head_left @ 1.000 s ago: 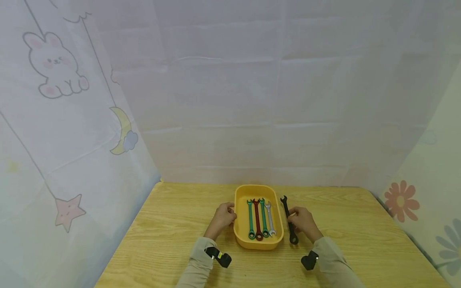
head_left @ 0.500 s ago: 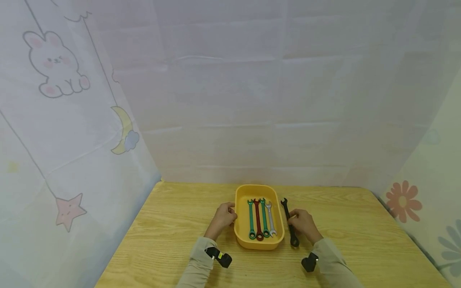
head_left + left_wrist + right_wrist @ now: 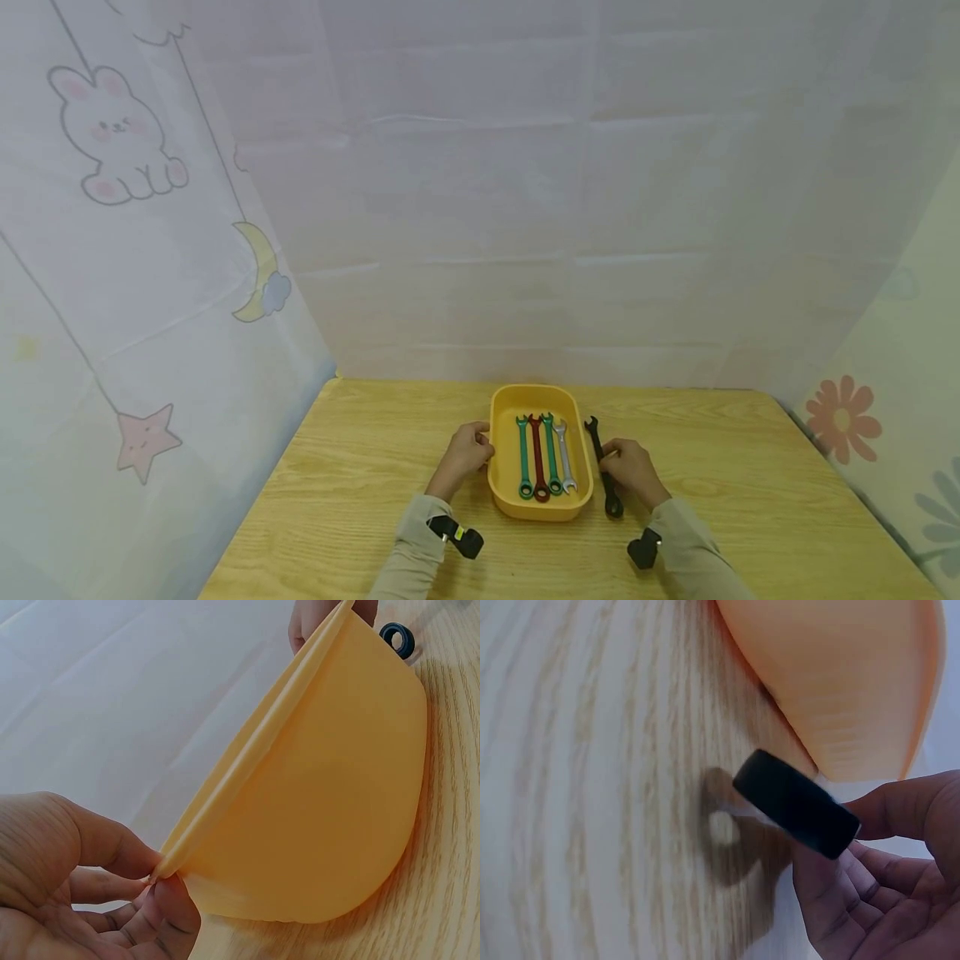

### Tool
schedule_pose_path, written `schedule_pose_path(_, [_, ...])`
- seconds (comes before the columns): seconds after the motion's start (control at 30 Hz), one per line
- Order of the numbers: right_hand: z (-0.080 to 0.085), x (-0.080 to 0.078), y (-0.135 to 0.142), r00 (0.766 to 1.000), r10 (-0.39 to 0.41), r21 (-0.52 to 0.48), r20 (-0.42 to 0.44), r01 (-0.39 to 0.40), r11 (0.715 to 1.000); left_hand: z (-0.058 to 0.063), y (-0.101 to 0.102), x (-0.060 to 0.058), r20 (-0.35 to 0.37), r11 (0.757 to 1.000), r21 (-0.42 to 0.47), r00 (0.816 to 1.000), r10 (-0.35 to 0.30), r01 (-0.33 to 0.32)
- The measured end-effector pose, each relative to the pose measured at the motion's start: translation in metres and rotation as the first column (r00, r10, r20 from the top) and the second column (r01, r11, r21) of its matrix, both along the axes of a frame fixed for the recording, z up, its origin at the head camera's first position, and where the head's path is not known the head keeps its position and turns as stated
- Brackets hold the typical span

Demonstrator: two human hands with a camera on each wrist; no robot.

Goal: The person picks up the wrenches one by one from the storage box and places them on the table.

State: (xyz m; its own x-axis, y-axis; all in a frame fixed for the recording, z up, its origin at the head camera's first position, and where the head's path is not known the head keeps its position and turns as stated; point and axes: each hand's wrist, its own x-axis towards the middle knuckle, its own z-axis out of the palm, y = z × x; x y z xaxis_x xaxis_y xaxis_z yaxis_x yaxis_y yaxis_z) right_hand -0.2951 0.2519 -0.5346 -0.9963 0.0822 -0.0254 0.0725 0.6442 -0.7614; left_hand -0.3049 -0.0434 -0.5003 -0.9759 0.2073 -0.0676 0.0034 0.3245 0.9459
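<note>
My left hand (image 3: 467, 452) pinches the left rim of a yellow plastic tray (image 3: 538, 512) between thumb and fingers, seen close up in the left wrist view. Lying side by side in the tray are a green wrench (image 3: 524, 458), a red wrench (image 3: 537, 460), a second green wrench (image 3: 552, 460) and a silver wrench (image 3: 566, 458). Just outside the tray's right wall, my right hand (image 3: 633, 467) holds a black wrench (image 3: 613, 505) by its middle, open end pointing away from me. In the right wrist view its ring end (image 3: 795, 804) casts a shadow on the wood.
Under everything is a light wooden table (image 3: 360, 467). A pale cloth backdrop (image 3: 465, 208) stands behind it, with printed cloth at both sides. Black wrist cameras (image 3: 456, 535) sit on both sleeves.
The black wrench and my right hand have shifted slightly toward me, beside the tray. My left hand and the tray stay in place.
</note>
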Motion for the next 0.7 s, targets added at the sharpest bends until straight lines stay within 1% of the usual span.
schedule_pose_path(0.13, [-0.0013,0.0,0.0003,1.0,0.005,-0.007,-0.01,-0.006,1.0,-0.0017,0.0,-0.0009,0.003,1.0,-0.003,1.0,0.003,-0.003])
schedule_pose_path(0.37, [-0.0036,0.0007,0.0001,1.0,-0.001,-0.035,0.019,0.002,0.999,-0.0019,0.0001,-0.0012,-0.004,1.0,-0.002,1.0,0.0,0.0])
schedule_pose_path(0.47, [-0.0045,0.0,-0.0002,1.0,-0.008,-0.028,0.016,0.008,1.0,-0.0012,0.0002,-0.0007,-0.006,1.0,-0.005,1.0,0.0,0.0])
schedule_pose_path(0.57, [-0.0038,0.0002,-0.0003,1.0,-0.007,0.01,0.003,0.007,1.0,-0.001,0.0003,-0.0006,-0.003,1.0,-0.006,1.0,-0.001,0.001])
schedule_pose_path(0.7, [0.0021,0.0034,-0.001,1.0,0.001,0.089,-0.021,0.001,0.996,-0.0011,0.0004,-0.0009,-0.01,1.0,-0.011,1.0,-0.004,0.004])
